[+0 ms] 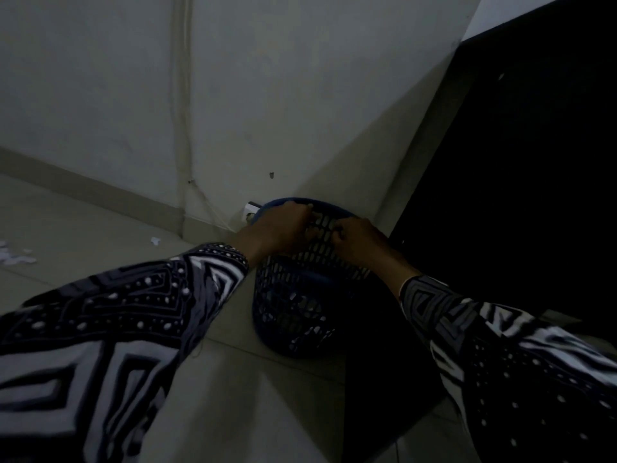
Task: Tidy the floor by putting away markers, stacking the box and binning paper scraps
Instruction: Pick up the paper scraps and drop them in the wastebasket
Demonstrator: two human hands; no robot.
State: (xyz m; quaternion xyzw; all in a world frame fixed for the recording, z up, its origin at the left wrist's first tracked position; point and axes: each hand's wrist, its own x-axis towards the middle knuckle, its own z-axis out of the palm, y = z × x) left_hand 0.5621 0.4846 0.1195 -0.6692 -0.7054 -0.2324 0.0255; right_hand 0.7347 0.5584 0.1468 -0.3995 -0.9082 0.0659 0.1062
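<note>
Blue mesh bin [293, 315] in corner; both hands' grip unclear above it; paper scraps [15, 257] on floor left.

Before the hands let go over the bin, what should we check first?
1. Both hands over the bin mouth: ok, the left hand and right hand are above the blue bin.
2. Paper held in the fingers: cannot tell, too dark.
3. Bin standing steady: ok, it sits on the floor in the corner.
4. Room left in the bin: cannot tell, though pale bits show through the mesh.
5. All scraps picked up: not ok, paper scraps lie on the floor at far left, and one scrap nearer the wall.
</note>
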